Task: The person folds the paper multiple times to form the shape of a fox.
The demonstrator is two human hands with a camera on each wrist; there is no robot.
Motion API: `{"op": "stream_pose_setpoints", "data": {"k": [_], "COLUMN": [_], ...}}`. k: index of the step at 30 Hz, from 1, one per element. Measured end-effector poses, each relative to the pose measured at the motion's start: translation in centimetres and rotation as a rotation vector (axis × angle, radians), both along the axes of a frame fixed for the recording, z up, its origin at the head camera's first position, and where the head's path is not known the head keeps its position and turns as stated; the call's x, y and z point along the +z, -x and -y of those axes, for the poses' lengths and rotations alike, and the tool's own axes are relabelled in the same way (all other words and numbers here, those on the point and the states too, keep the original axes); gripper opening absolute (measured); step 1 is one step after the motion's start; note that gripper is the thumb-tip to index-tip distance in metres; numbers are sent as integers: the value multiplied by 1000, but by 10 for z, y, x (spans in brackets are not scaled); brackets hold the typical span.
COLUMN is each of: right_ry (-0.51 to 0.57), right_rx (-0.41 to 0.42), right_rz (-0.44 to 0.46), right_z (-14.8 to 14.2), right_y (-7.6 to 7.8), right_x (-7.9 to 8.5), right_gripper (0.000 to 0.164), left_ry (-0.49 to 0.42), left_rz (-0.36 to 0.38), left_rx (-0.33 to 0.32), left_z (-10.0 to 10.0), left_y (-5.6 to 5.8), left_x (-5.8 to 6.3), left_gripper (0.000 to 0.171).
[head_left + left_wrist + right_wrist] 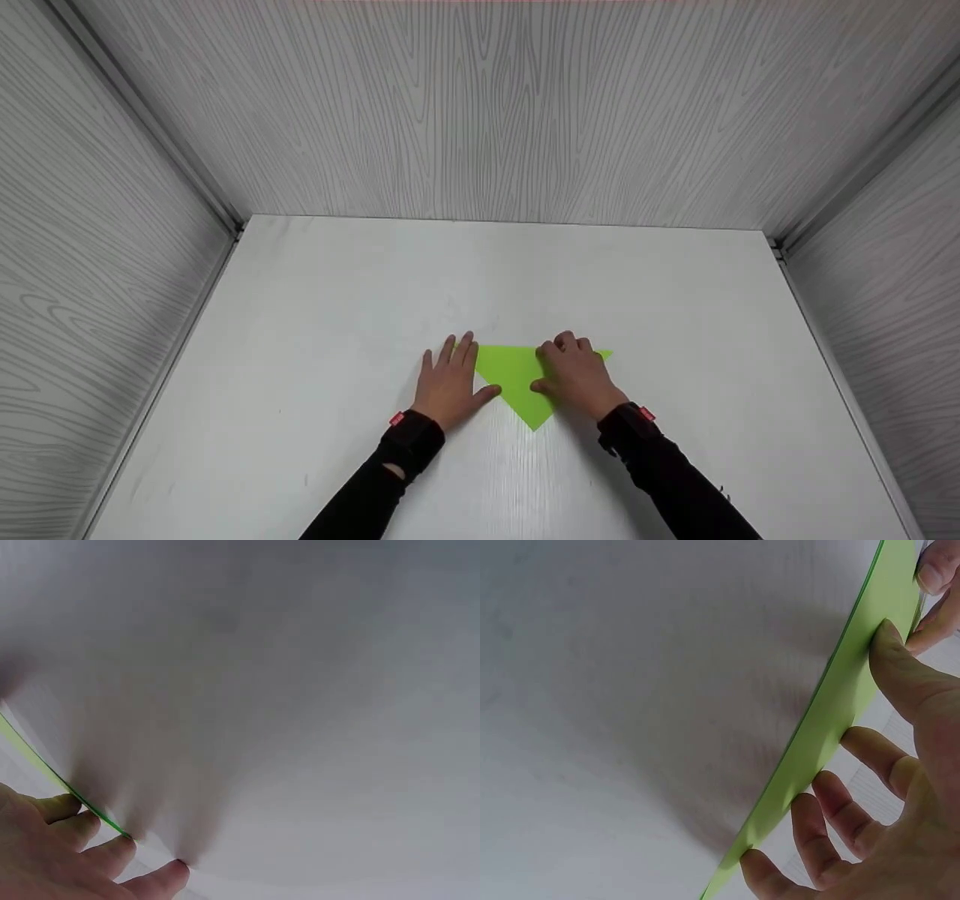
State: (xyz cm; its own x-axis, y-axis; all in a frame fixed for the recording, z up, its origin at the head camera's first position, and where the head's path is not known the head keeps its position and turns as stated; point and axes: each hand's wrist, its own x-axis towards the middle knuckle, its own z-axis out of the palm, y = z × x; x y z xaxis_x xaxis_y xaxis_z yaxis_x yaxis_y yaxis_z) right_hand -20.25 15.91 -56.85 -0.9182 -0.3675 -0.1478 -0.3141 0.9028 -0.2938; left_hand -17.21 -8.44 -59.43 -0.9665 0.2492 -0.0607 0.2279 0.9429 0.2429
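A bright green sheet of paper [513, 373], folded to a triangle, lies on the white table with its long edge away from me and a point toward me. My left hand [447, 388] rests flat over its left corner, fingers straight and thumb spread at the slanting edge. On the right half, my right hand [580, 381] presses with bent fingers near the long edge; the right corner sticks out past it. In the right wrist view the fingertips and thumb touch the paper [819, 718] without pinching it. Part of the paper is hidden beneath both hands.
The white table top [300, 315] reaches to a grey wood-grain panel [480, 112] at the back. Similar panels stand at the left [97, 225] and right [892, 285]. Dark bands [411, 442] and sleeves cover both wrists.
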Motion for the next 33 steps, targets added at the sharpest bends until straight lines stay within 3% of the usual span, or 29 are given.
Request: {"op": "stream_pose_setpoints", "data": {"k": [9,15,20,23,28,33], "right_ry": [26,11,15,1,-37,-55], "right_rx": [-9,0,-7,-11,-9,-31], "right_rz": [4,8,11,8,-8,24], "right_z": [-2,0,1,2,3,4], "right_y": [-1,-1,-2,-2,0,4], "right_x": [0,1,1,2,3,9], "right_gripper": [53,54,54,55,58,67], "left_ry": [-32,-59,-48,-46,-37,-12], "left_rz": [18,17,-71,-111,-84,-49], "left_rx": [60,71,83,54,-19,-27], "left_z": [24,27,19,8,-12,-23], "left_y": [-2,-2,2,4,6,6], "left_x": [1,1,0,3,8,9], "left_gripper": [93,91,81,71,67,72]}}
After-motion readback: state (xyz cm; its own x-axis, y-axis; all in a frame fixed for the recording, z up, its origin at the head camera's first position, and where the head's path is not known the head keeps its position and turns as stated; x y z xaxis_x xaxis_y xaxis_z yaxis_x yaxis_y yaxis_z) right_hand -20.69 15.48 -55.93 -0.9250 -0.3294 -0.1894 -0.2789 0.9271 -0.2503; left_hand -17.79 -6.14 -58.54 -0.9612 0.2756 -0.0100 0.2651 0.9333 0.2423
